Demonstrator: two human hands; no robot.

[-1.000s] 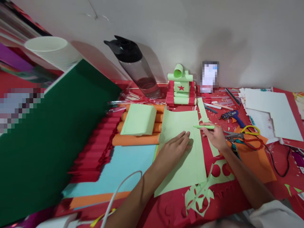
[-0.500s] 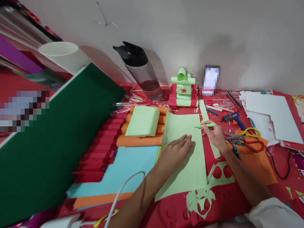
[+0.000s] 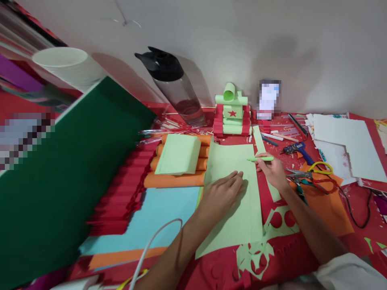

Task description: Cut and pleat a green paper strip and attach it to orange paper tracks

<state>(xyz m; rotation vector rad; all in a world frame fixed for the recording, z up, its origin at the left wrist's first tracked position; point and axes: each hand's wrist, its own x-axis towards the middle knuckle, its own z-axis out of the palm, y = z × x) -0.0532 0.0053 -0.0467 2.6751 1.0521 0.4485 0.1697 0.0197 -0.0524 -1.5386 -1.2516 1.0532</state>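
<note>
My left hand [image 3: 223,192] lies flat on a light green sheet of paper [image 3: 238,225], its fingers stretched toward the right. A slim light green pen [image 3: 260,159] is held in my right hand [image 3: 273,173], its tip over the sheet near the right edge. Beneath that hand runs a narrow strip of light green paper [image 3: 260,141]. A folded light green paper block [image 3: 179,154] rests on several orange paper rolls [image 3: 175,179] left of the sheet. Behind the sheet stands a model of green and red paper [image 3: 232,114] with a red star.
Scissors [image 3: 311,174], a blue glue gun [image 3: 298,150] and a cable lie at the right. Green cut-out scraps [image 3: 254,257] are near the front edge. A tall bottle [image 3: 178,90] stands by the wall, and a dark green board [image 3: 75,169] leans at the left.
The view has shifted slightly, with the left-side objects moving further left in the picture. Both hands keep nearly the same place on the sheet, the pen still held.
</note>
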